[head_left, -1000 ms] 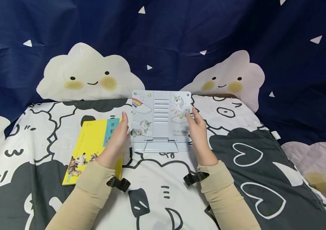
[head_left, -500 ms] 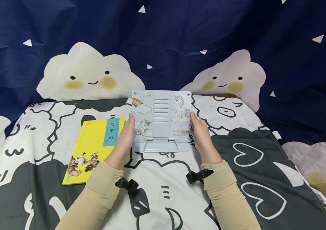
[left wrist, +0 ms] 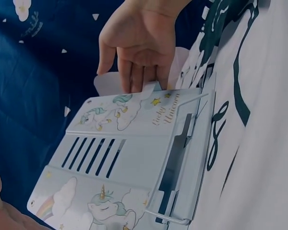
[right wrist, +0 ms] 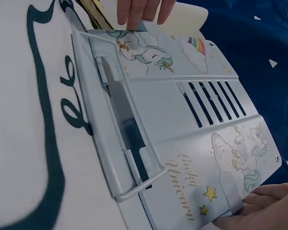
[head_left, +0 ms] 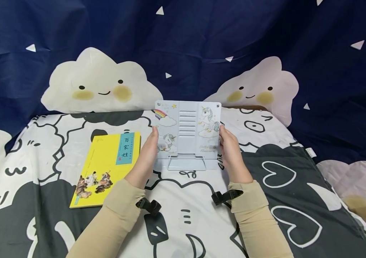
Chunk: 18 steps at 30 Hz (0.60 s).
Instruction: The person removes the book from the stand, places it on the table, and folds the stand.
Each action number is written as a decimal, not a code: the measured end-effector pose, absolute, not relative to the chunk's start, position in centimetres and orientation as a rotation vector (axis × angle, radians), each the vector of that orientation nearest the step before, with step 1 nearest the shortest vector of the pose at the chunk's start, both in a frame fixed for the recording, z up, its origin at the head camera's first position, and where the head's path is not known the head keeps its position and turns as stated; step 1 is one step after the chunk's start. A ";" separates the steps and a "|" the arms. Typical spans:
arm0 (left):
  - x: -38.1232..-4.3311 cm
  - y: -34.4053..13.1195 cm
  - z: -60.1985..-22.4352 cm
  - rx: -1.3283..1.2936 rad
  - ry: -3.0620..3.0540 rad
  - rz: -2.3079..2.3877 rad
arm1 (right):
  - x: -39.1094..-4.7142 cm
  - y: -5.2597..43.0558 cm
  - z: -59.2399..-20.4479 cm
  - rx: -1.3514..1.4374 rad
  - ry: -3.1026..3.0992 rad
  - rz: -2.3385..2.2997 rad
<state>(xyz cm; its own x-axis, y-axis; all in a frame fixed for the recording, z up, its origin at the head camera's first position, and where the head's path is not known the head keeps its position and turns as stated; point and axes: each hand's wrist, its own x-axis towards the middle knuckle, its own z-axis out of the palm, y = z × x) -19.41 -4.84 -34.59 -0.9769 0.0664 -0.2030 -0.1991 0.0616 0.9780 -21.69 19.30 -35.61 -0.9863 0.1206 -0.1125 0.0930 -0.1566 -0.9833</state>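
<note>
Rightward a little went the book stand point(head_left: 187, 145) since the earlier frame, left hand point(head_left: 146, 154) and right hand point(head_left: 233, 154) with it, while the yellow book point(head_left: 105, 168) lay where it had been. From my distant seat, the head view put the stand towards the far edge of the printed cloth point(head_left: 199, 200), with the book to its left, nearer the cloth's left edge. I counted one stand, one book, two hands and two black wristbands point(head_left: 148, 205); the stand had six slots point(head_left: 187, 123) and one wire bracket point(head_left: 186, 170).

In the left wrist view I saw the right hand's fingers nearly straight, tips at the stand's side edge, not wrapped round it. I judged the panel thin, stiff and fairly light, likelier to dent than to break.

The right wrist view showed me the left hand's fingertips at the opposite edge, only slightly bent. I counted two tabs point(right wrist: 233, 199), one per side. Its smooth face I judged slippery, so the side edges seemed the best hold, clear of the bracket, which might swing. Whether the cloth bore its weight, I could not tell.
</note>
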 end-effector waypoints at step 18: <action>-21.3 -3.6 -34.7 -0.158 2.110 2.000 | -21.8 20.7 -35.0 -0.400 -2.092 2.270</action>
<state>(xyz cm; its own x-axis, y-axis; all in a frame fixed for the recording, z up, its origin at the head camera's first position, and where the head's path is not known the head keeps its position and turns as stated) -21.33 -3.57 -34.74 -0.9679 0.0787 -0.2387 -0.2341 0.0631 0.9702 -21.81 20.66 -35.04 -0.9665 0.1936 -0.1684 0.1521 -0.0964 -0.9837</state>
